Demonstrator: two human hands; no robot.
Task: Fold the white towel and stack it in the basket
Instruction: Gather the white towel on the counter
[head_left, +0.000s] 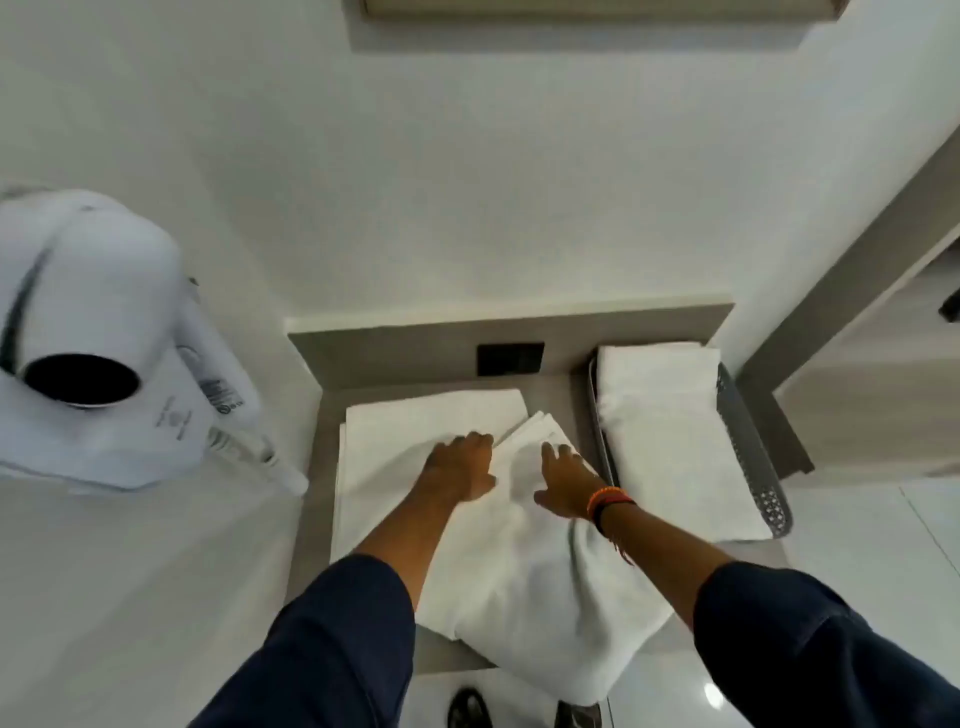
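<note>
A white towel (524, 566) lies bunched on the grey counter, its near part drooping over the front edge. My left hand (462, 465) presses flat on its left side, fingers spread. My right hand (569, 480), with orange and black bands at the wrist, rests palm down on a folded-over corner of the towel. Neither hand pinches the cloth. Under and left of it lies another flat white towel (405, 431). The grey perforated basket (756, 457) stands at the right of the counter with a folded white towel (670, 431) inside.
A white wall-mounted hair dryer (98, 338) juts out at the left. A dark socket plate (510, 358) sits in the counter's grey back panel. A grey shelf edge (841, 270) runs up at the right. Shoes show on the glossy floor below.
</note>
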